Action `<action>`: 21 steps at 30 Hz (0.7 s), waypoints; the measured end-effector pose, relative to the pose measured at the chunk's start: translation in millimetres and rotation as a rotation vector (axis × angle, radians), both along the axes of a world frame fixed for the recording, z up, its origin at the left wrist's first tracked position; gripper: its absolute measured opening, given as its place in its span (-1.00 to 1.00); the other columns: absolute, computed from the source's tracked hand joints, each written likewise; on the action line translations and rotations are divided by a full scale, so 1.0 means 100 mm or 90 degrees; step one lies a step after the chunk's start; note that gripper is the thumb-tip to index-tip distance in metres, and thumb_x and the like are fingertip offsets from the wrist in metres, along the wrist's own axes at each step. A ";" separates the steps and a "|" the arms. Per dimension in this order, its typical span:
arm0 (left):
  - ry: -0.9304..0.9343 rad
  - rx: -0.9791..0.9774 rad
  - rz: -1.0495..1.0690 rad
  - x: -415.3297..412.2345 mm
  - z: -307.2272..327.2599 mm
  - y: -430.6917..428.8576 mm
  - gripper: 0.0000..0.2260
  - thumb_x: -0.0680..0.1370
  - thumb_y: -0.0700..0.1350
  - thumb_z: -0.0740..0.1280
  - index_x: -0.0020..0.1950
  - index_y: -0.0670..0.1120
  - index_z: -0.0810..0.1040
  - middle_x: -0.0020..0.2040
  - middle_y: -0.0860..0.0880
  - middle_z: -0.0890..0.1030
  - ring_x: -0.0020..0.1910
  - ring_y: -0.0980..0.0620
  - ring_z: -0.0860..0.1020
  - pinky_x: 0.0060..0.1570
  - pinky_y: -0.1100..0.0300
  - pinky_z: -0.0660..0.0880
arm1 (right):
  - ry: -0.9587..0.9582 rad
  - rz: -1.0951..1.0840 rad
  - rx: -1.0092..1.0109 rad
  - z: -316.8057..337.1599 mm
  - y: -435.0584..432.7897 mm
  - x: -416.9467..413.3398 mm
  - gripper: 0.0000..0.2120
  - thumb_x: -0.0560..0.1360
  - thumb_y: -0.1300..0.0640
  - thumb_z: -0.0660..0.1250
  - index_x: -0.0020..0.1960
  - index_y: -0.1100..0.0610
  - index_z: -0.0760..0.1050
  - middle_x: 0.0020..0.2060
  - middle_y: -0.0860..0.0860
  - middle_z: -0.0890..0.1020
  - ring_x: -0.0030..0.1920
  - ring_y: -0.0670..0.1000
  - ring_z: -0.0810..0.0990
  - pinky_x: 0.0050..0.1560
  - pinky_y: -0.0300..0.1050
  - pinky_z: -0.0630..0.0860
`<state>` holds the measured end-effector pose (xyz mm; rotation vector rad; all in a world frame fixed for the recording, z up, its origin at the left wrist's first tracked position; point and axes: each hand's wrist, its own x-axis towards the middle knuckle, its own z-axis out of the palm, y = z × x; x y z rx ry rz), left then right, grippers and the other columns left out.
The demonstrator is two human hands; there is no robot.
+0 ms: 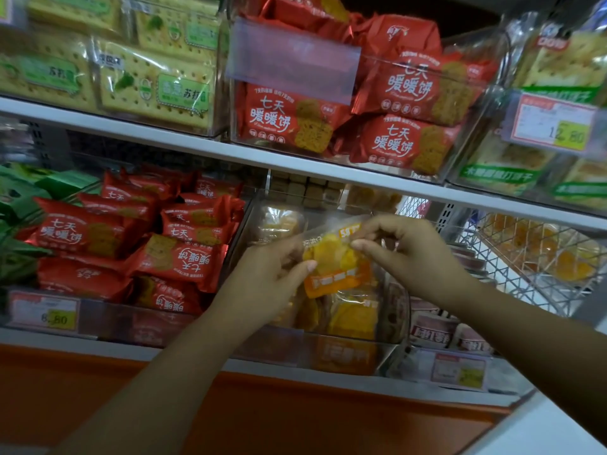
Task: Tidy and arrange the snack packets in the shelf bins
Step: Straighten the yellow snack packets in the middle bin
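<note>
Both hands hold one yellow snack packet over the clear bin on the lower shelf. The left hand pinches its side with curled fingers. The right hand pinches its top corner. More yellow packets lie below. Red packets fill the next bin on the left. A wire basket sits on the right.
</note>
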<state>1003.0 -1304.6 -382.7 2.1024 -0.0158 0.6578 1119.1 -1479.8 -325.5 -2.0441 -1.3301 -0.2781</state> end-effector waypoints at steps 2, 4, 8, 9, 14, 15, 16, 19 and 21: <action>0.024 -0.005 -0.004 0.02 -0.03 -0.01 -0.95 0.53 -0.10 0.34 -0.12 0.04 0.55 -0.15 0.12 0.64 -0.09 0.29 0.58 -0.05 0.34 0.51 | 0.076 0.010 -0.008 0.01 -0.05 -0.01 -0.79 0.42 0.20 0.43 0.03 0.03 0.55 -0.25 -0.08 0.65 -0.25 -0.16 0.57 -0.27 -0.40 0.39; 0.057 0.005 -0.020 0.05 -0.05 -0.07 -0.91 0.52 -0.08 0.35 0.01 0.00 0.57 -0.09 0.11 0.66 -0.06 0.27 0.58 0.00 0.26 0.52 | 0.090 0.023 -0.025 0.02 -0.11 -0.02 -0.64 0.38 0.19 0.47 0.12 -0.04 0.48 -0.14 -0.07 0.65 -0.19 -0.13 0.58 -0.22 -0.33 0.47; 0.144 0.085 -0.041 0.11 -0.09 -0.18 -0.77 0.53 -0.03 0.34 0.18 0.07 0.54 -0.02 0.20 0.62 -0.02 0.26 0.54 0.05 0.25 0.48 | -0.033 0.033 -0.177 -0.03 -0.21 -0.01 -0.77 0.39 0.20 0.46 -0.06 -0.07 0.54 -0.18 -0.12 0.62 -0.22 -0.15 0.55 -0.25 -0.35 0.45; 0.146 0.109 -0.038 0.11 -0.07 -0.16 -0.76 0.53 -0.03 0.34 0.20 0.08 0.54 -0.02 0.21 0.62 -0.01 0.27 0.53 0.07 0.25 0.47 | -0.074 0.034 -0.222 -0.06 -0.23 0.01 -0.82 0.40 0.21 0.45 -0.08 -0.03 0.56 -0.20 -0.13 0.62 -0.23 -0.17 0.55 -0.25 -0.36 0.44; 0.046 0.092 0.086 0.06 0.03 0.15 -0.80 0.54 -0.12 0.33 0.14 0.06 0.59 -0.03 0.16 0.62 -0.02 0.22 0.56 0.04 0.20 0.52 | -0.179 0.023 -0.439 -0.32 -0.28 0.09 -0.89 0.46 0.16 0.36 -0.10 -0.02 0.62 -0.18 -0.12 0.68 -0.17 -0.12 0.63 -0.11 -0.21 0.51; 0.036 0.097 0.105 0.05 0.01 0.20 -0.81 0.54 -0.13 0.33 0.12 0.04 0.60 -0.05 0.14 0.62 -0.03 0.21 0.57 0.01 0.19 0.53 | -0.179 0.027 -0.459 -0.31 -0.26 0.10 -0.89 0.46 0.14 0.34 -0.09 -0.02 0.62 -0.17 -0.13 0.69 -0.15 -0.11 0.63 -0.05 -0.19 0.51; 0.032 0.117 0.115 0.03 -0.01 0.24 -0.81 0.53 -0.14 0.33 0.12 0.03 0.60 -0.04 0.13 0.63 -0.04 0.19 0.57 0.00 0.20 0.53 | -0.178 0.025 -0.480 -0.27 -0.22 0.10 -0.89 0.47 0.10 0.34 -0.07 -0.03 0.63 -0.14 -0.15 0.69 -0.12 -0.12 0.63 0.02 -0.18 0.49; 0.006 0.217 0.113 0.02 -0.11 0.28 -0.82 0.50 -0.18 0.37 0.08 -0.02 0.63 -0.05 0.08 0.66 -0.07 0.13 0.60 0.01 0.15 0.53 | -0.178 -0.007 -0.517 -0.11 -0.08 0.11 -0.82 0.48 -0.08 0.30 0.00 -0.06 0.61 -0.11 -0.16 0.67 -0.10 -0.13 0.61 0.09 -0.17 0.42; -0.013 0.282 0.108 0.02 -0.15 0.29 -0.83 0.47 -0.18 0.38 0.04 -0.02 0.64 -0.08 0.07 0.67 -0.11 0.08 0.61 0.01 0.01 0.54 | -0.152 -0.008 -0.457 -0.06 0.07 0.10 -0.81 0.48 -0.09 0.29 0.00 -0.05 0.60 -0.12 -0.13 0.67 -0.15 -0.13 0.58 -0.01 -0.18 0.47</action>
